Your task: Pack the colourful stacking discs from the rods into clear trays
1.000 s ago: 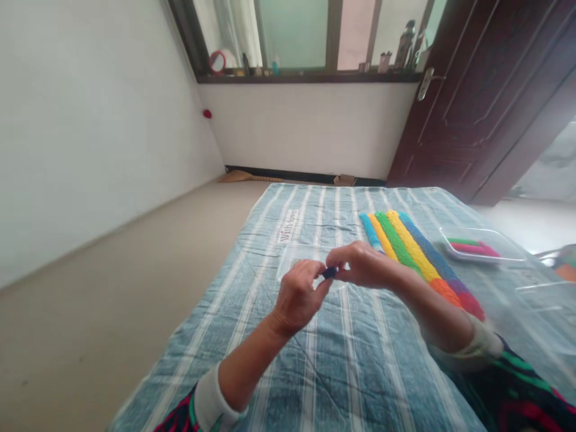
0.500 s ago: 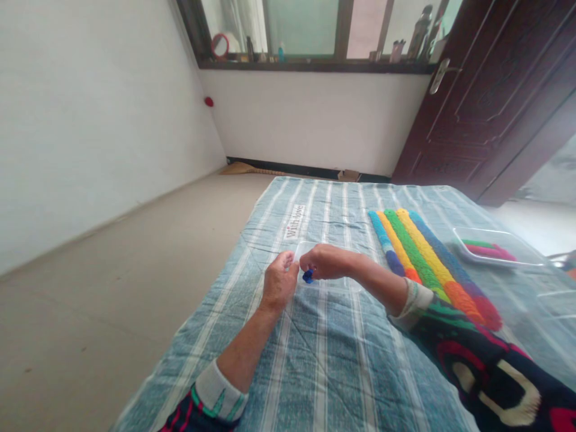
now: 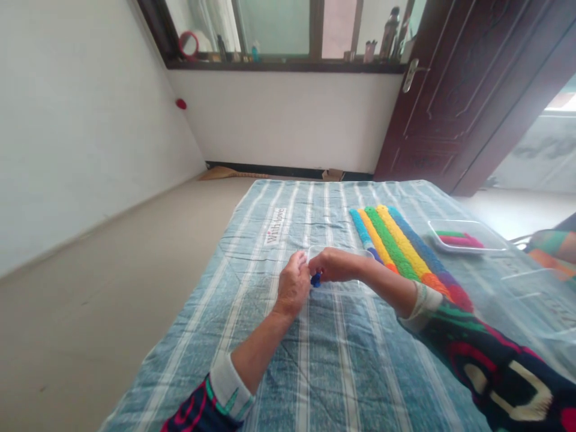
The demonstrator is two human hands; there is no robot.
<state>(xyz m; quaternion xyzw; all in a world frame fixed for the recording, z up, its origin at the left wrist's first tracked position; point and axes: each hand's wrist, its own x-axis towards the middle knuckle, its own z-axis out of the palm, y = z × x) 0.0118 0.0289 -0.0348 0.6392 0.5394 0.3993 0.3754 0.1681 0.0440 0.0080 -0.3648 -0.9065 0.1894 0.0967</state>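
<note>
My left hand (image 3: 294, 285) is closed with its fingertips at the left edge of a clear plastic container (image 3: 368, 254), seemingly gripping it; the fingers partly hide that edge. Close against it, my right hand (image 3: 333, 264) is curled over the container, palm down. A small dark blue piece (image 3: 316, 279), too small to name, sticks out below its fingers. Both hands meet at the container's left side, so their fingertips are largely hidden. Beyond my right forearm lie long fuzzy rods in rows, among them a green one (image 3: 387, 235) and a yellow one (image 3: 400, 240).
A striped blue-grey cloth (image 3: 252, 336) with a "With love" print covers the bed-like surface. To the right stand a clear tray (image 3: 490, 245) holding green and pink pieces and another clear container (image 3: 535, 277). Farther back are a dark red door (image 3: 454, 90) and a window ledge (image 3: 288, 66).
The view has turned a little to the right, so the room and the rods appear farther left. My hands keep nearly the same pose at the container, the blue piece still under my right fingers.
</note>
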